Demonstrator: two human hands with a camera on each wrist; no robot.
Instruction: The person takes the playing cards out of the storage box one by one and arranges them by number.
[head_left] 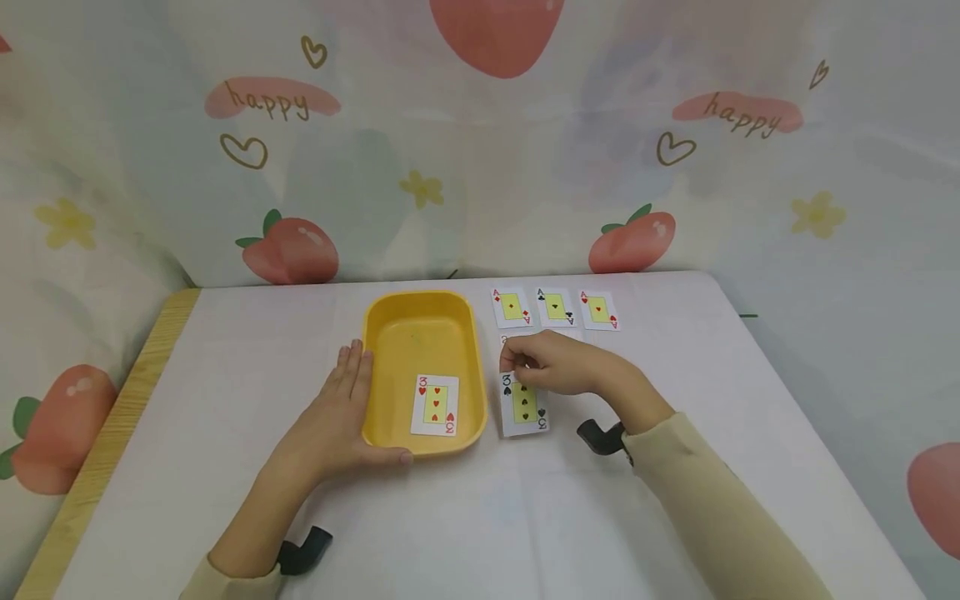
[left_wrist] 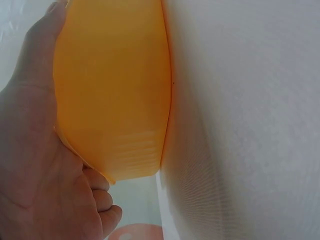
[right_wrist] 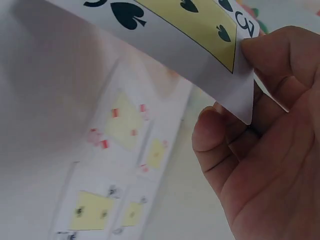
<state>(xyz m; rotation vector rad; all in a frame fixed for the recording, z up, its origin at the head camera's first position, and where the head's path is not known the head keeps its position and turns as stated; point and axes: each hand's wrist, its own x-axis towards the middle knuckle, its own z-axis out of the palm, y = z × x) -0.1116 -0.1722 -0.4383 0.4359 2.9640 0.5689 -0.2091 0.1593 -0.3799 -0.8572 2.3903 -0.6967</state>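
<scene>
- Backdrop cloth [head_left: 480,142]: fills the upper half of the head view; printed with peaches, hearts and flowers. The word "happy" is legible at upper left and again at upper right.
- Table [head_left: 480,517]: white-covered, occupying the lower half of the frame, with a wooden edge showing at the lower left.
- Yellow tray [head_left: 390,333]: centre of the frame. One card, the three of hearts [head_left: 435,405], lies face up inside it near its lower right corner. Judged from this, one card is placed and the rest remain outside.
- Left hand [head_left: 337,408]: left of centre, fingers straight along the tray's left wall, thumb laid along its near rim; it steadies the tray without curling round it. The left wrist view shows the palm flat against the tray's outer wall.
- Right hand [head_left: 558,365]: right of centre, fingertips pinching the upper end of the three of spades [head_left: 523,408], which sits just right of the tray. In the right wrist view this card is raised off the table, thumb and fingers closed on one corner.
- Row of aces [head_left: 555,307]: three face-up cards, marked "A", above the right hand; diamonds, a black suit, then a red one.
- Further card [head_left: 506,340]: mostly hidden under the right hand; its value cannot be read.
</scene>
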